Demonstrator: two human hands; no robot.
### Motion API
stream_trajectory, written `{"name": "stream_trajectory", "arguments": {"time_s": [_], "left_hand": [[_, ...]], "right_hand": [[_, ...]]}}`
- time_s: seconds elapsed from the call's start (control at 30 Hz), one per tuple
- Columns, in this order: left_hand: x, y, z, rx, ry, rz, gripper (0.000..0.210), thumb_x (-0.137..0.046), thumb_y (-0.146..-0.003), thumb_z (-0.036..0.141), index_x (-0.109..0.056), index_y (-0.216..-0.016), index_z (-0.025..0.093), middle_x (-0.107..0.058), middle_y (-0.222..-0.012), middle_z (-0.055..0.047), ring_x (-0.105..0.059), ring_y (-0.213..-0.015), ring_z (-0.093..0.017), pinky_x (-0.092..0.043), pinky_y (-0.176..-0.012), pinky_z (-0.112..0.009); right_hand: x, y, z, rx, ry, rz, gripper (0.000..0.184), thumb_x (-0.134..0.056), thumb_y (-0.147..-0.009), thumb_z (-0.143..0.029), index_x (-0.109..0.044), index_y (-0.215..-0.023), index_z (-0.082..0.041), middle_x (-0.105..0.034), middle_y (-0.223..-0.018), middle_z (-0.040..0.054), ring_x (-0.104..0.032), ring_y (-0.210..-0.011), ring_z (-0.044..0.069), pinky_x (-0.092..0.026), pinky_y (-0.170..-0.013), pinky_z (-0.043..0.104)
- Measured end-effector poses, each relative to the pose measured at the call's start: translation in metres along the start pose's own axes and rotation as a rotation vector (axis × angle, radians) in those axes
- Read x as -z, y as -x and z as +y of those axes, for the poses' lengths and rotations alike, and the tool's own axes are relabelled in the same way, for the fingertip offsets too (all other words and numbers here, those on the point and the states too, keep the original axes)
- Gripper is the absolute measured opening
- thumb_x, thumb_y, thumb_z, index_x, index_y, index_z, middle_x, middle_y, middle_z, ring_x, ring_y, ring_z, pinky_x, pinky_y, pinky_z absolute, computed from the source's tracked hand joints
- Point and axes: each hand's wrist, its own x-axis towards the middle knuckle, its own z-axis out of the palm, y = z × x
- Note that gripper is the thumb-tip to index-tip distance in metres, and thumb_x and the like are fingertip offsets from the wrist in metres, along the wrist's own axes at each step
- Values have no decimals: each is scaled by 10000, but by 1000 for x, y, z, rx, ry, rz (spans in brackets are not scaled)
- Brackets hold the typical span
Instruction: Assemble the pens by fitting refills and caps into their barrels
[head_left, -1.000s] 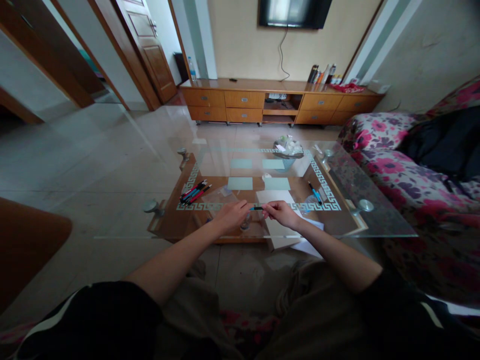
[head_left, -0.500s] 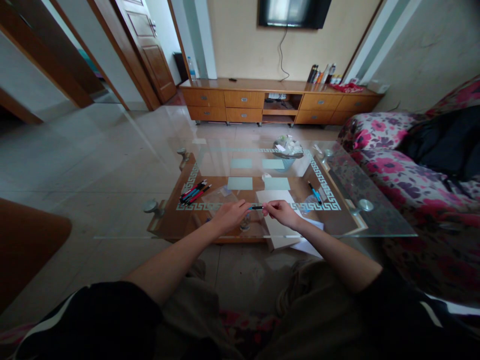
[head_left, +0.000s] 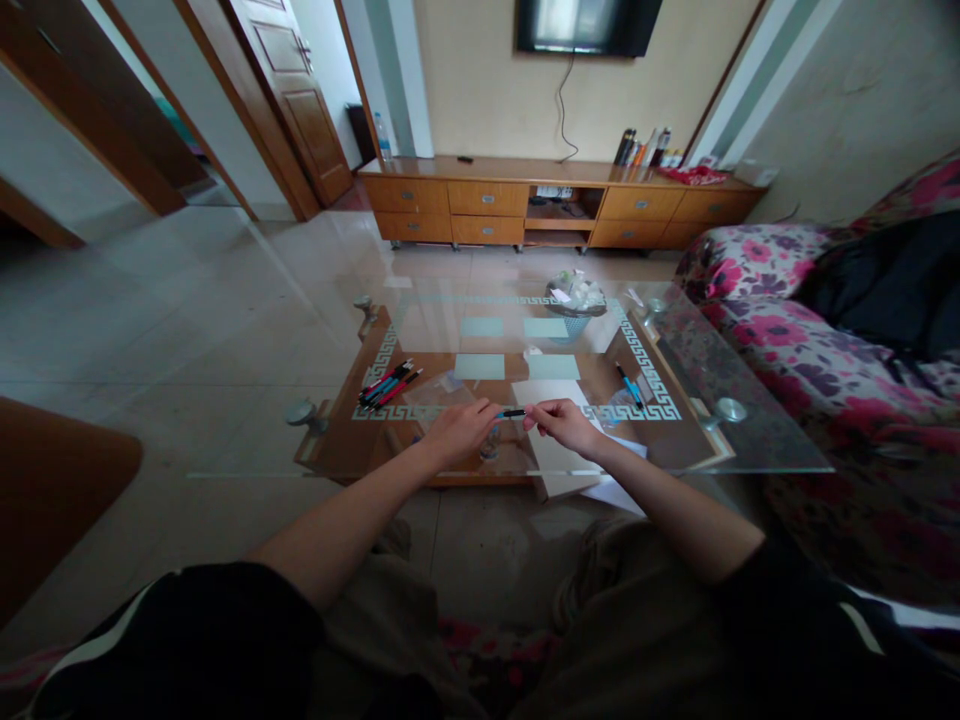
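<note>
A pen, blue at its left end and black toward the right, is held level between my two hands over the near part of the glass table. My left hand is closed on its blue end, with the fingertips partly hiding it. At the black end, my right hand pinches with thumb and forefinger. On the left of the table lies a pile of blue, red and black pens. Toward the right side, blue-and-black pen pieces lie close together.
A basket with crumpled plastic stands at the table's far side. Below the glass near my right hand are a white box and paper sheets. A floral sofa flanks the right; a wooden cabinet stands by the wall.
Almost nothing differs. Both hands stay around the same pen, which has shifted only very slightly; the pens on the table have not moved.
</note>
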Motion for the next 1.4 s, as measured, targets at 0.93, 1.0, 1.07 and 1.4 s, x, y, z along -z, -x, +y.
{"name": "stream_trajectory", "arguments": {"time_s": [0.93, 1.0, 1.07, 1.4], "left_hand": [[3, 1, 1, 55, 54, -4, 375, -338, -1020, 384, -520, -1336, 294, -645, -1082, -78, -656, -882, -203, -478, -745, -291], [3, 1, 0, 51, 48, 0, 378, -334, -1021, 380, -516, -1341, 296, -645, -1085, -79, -657, -883, -203, -478, -747, -292], [3, 1, 0, 48, 36, -6, 380, -337, -1020, 374, -511, -1350, 300, -644, -1074, -78, -659, -873, -203, -477, -741, -292], [5, 2, 1, 86, 142, 7, 371, -310, -1025, 360, -535, -1315, 305, -632, -1096, -60, -655, -930, -196, -491, -796, -293]], "right_hand": [[0, -4, 4, -47, -199, 118, 374, -753, -714, -472, -687, -907, -158, -678, -751, 21, -499, -561, 93, -358, -483, 218], [1, -4, 5, -71, -229, 133, 369, -757, -713, -449, -685, -934, -162, -689, -785, 26, -512, -570, 90, -360, -484, 211], [3, -4, 5, -97, -261, 130, 355, -754, -722, -439, -684, -940, -169, -700, -822, 33, -529, -579, 88, -359, -485, 203], [5, -3, -1, -178, -465, 172, 269, -764, -721, -371, -680, -905, -193, -703, -832, 32, -532, -576, 83, -361, -484, 193]]}}
